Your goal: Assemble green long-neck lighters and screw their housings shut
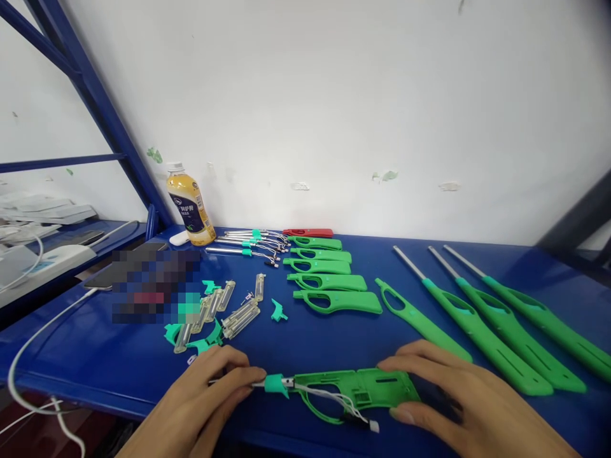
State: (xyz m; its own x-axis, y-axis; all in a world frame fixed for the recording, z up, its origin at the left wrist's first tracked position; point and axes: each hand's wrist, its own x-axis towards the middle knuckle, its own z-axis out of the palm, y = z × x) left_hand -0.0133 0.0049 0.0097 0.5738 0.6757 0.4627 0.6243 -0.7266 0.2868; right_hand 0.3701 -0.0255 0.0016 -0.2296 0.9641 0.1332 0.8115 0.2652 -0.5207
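At the front of the blue table, my left hand (210, 391) pinches a metal lighter tube with a teal collar (274, 383). The tube's end meets the tip of a green lighter shell half (353, 387), inner side up. White wires (341, 399) trail from the tube over the shell's trigger loop to a small black part and a white plug (374, 426). My right hand (434, 397) grips the shell's wide end between thumb and fingers. Most of the tube is hidden behind my left fingers.
Several finished-looking lighters (487, 331) and a shell half (420, 324) lie at right. Green shells (337, 301) and a red one (310, 233) line the back. Wired tubes (229, 251), clear fuel tanks (241, 318), teal triggers (278, 310) and a bottle (191, 210) stand left.
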